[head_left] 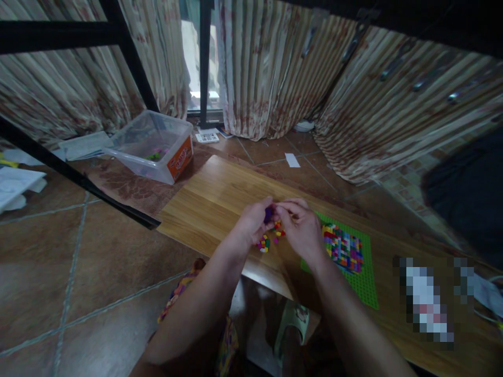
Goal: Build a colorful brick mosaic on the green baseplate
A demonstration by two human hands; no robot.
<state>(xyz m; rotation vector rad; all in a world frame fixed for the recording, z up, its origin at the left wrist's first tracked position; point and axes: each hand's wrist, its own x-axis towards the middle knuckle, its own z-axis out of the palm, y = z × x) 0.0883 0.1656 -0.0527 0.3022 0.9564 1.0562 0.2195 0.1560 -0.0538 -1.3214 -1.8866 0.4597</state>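
Over the middle of the wooden table, my left hand (254, 221) is closed around a small dark purple building brick (269, 214). My right hand (302, 224) meets it from the right, thumb and fingertips pinched together by the brick. Whatever lies inside that pinch is hidden. Below the hands are loose coloured bricks (263, 243), several of them in small groups. Just right of my right hand lies a green baseplate (367, 277), partly behind my forearm. Rows of multicoloured bricks (342, 248) are packed together on it.
The table (212, 193) runs from centre to lower right. A clear plastic bin (151, 167) with a few bricks stands on the floor at the left. Black metal bars (129, 68) cross the upper left. Curtains (263, 68) hang behind. A blurred-out object (426, 301) lies at the right.
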